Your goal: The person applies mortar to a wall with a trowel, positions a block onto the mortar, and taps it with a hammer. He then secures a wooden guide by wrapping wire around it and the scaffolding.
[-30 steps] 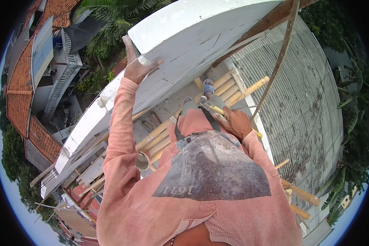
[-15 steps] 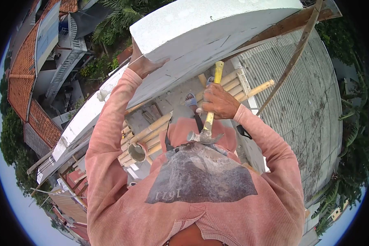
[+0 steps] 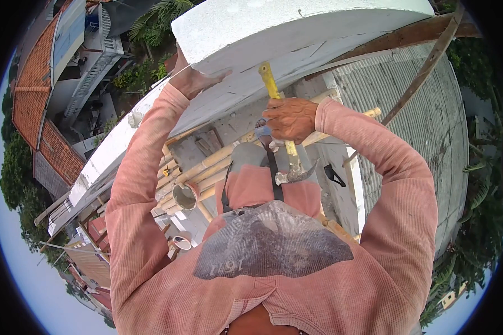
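Note:
My right hand (image 3: 290, 119) is wrapped round the yellow handle of a claw hammer (image 3: 270, 82). The hammer's metal head points down toward my body, and the handle's end points at the white block. My left hand (image 3: 198, 80) presses against the near left corner of a large white curved block (image 3: 296, 28). Its thumb lies stretched along the block's side face, while the other fingers are mostly hidden behind the edge.
Bamboo poles (image 3: 215, 167) form scaffolding below me, with a bucket (image 3: 185, 196) of grey material on them. A corrugated roof (image 3: 413, 134) lies at the right. A wooden beam (image 3: 425, 70) slants at the upper right. Tiled roofs (image 3: 33, 106) stand at the left.
My right hand has shifted slightly left with the hammer, whose handle now tilts the other way. The hammer head has moved a little right. My left hand stays at the block's corner.

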Tool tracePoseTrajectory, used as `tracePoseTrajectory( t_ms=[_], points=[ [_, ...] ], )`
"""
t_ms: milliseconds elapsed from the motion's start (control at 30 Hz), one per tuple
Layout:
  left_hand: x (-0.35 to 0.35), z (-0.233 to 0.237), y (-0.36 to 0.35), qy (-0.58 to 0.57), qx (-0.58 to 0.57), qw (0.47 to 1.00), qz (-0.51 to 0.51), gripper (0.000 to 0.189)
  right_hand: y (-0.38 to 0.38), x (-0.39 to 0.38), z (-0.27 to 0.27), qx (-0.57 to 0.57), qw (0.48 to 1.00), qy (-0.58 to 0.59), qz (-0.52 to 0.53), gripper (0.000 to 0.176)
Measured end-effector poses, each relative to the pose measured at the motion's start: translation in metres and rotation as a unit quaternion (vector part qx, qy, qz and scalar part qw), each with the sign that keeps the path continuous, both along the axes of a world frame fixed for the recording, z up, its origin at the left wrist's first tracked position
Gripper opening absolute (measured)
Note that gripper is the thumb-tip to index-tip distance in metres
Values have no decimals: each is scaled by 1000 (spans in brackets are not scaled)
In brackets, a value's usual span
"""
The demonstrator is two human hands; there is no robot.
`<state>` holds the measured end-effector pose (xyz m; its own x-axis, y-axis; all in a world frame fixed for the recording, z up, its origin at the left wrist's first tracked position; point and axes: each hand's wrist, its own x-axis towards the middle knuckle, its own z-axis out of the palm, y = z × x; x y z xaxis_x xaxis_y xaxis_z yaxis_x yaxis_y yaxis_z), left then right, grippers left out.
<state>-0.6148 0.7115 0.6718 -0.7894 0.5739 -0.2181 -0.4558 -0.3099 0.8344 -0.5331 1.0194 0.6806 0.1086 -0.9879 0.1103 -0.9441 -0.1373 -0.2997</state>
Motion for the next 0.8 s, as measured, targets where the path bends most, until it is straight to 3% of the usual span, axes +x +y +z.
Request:
tracePoseTrajectory(
  t_ms=[67, 167, 267, 333, 367, 433, 467, 533, 567, 633, 667, 733, 767, 800],
  points=[
    [3, 14, 6, -69, -32, 996, 48, 87, 2, 16, 0, -11, 999, -28, -10, 26],
    [5, 7, 6, -50, -48, 996, 50, 88, -2, 23, 3, -14, 998, -13, 60, 27],
    [-1, 2, 4, -103, -20, 992, 71, 90, -1, -15, 2, -9, 999, -11, 34, 26],
    [-1, -5, -2, -48, -29, 998, 34, 90, -4, -10, -6, 0, 999, 21, 28, 22],
    [1, -12, -5, 55, -53, 997, -18, 89, -4, -9, -8, 7, 999, 38, 27, 21],
    [0, -14, -9, 72, -24, 997, -33, 75, -3, 0, -11, -5, 1000, 13, 12, 22],
    [4, 2, 1, -18, 30, 999, 3, 60, -6, 9, -10, -13, 1000, -3, 6, 23],
    [4, 8, 8, -66, 72, 995, 38, 45, -12, 21, -5, -15, 997, 16, 74, 22],
    [4, 7, 6, -28, 56, 997, 34, 45, -17, 26, -3, -18, 994, 23, 107, 22],
    [2, 9, 10, -27, 34, 998, 38, 43, -13, -8, -2, -17, 996, 45, 78, 21],
    [2, 15, 15, -66, 26, 996, 47, 42, -10, -17, -2, -15, 996, 54, 64, 20],
    [3, 11, 11, 48, -89, 994, 46, 41, -9, -12, -7, -36, 997, 48, 40, 19],
    [2, 1, 6, 199, -193, 960, 36, 41, -10, -10, -9, -46, 997, 45, 30, 19],
    [1, -5, 2, 231, -202, 951, 44, 42, -13, -4, -12, -49, 997, 40, 32, 20]
  ],
)
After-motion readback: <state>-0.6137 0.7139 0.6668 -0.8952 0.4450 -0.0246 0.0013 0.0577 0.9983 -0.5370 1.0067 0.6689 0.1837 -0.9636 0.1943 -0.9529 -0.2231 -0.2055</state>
